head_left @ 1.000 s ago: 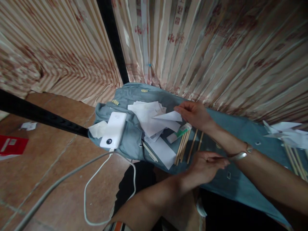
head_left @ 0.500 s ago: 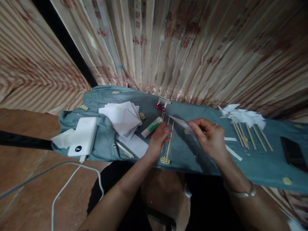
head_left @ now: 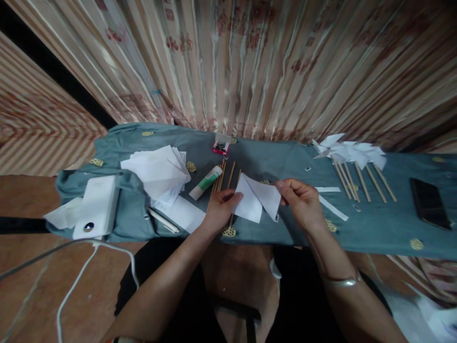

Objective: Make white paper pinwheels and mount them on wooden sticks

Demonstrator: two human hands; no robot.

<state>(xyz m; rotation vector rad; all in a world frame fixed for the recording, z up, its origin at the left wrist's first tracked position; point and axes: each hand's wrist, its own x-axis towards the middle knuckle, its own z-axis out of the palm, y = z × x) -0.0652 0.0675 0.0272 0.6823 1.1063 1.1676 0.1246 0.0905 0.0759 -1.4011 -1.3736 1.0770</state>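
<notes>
Between my two hands is a white sheet of paper with a slit or fold running down from its top edge. My left hand pinches its left side, and my right hand pinches the upper right corner. Beneath and behind the paper lie several thin wooden sticks, partly covered by it. A green and white glue stick rests just left of the sticks. Farther back sits a small open red box of dark pins or tacks.
Stacked white paper squares, a white pen and a white power bank with a cable lie to the left. On the right are paper pinwheels on sticks, paper strips and a black phone.
My left hand has come off the sticks and now grips the paper's left side. The paper has turned from edge-on to facing me. The whole view has shifted a little to the right.
</notes>
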